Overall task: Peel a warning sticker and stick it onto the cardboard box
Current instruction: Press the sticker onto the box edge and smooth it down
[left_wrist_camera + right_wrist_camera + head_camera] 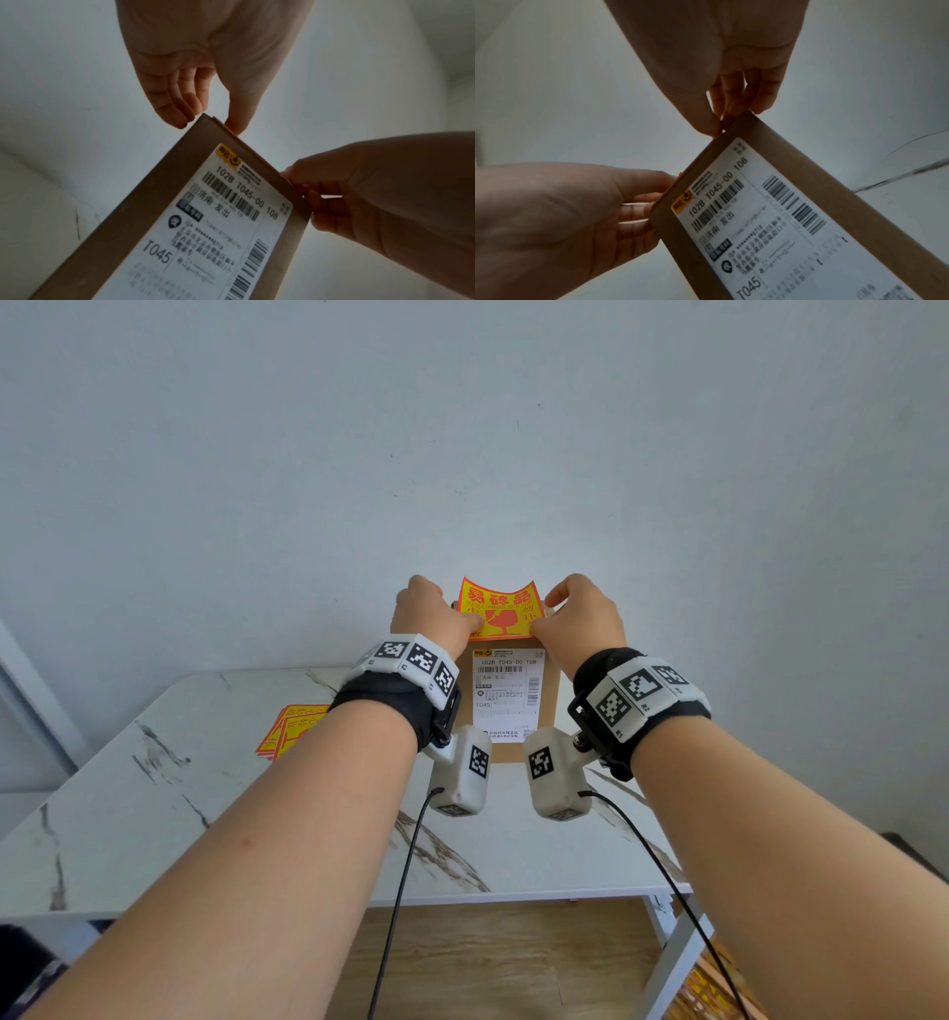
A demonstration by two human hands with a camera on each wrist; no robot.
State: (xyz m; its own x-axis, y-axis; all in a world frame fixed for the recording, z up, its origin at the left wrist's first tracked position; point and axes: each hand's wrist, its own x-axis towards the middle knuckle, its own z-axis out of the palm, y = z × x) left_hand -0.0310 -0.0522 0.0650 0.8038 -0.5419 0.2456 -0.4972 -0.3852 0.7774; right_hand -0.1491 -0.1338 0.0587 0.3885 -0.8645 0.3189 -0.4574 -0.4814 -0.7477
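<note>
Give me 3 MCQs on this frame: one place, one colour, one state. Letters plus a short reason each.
1. Where is the spare sticker stack?
A. on the table, left of the cardboard box
B. on the box
C. on the floor

2. Main colours of the warning sticker?
A. blue and white
B. yellow and red
C. green and black

3. How is the sticker held?
A. lying flat on the table
B. left hand only
C. pinched by left hand and right hand over the cardboard box

Key: 1 A, the stack lies on the marble table beside the left wrist. 2 B, yellow ground with red print. 3 C, both hands grip its side edges.
</note>
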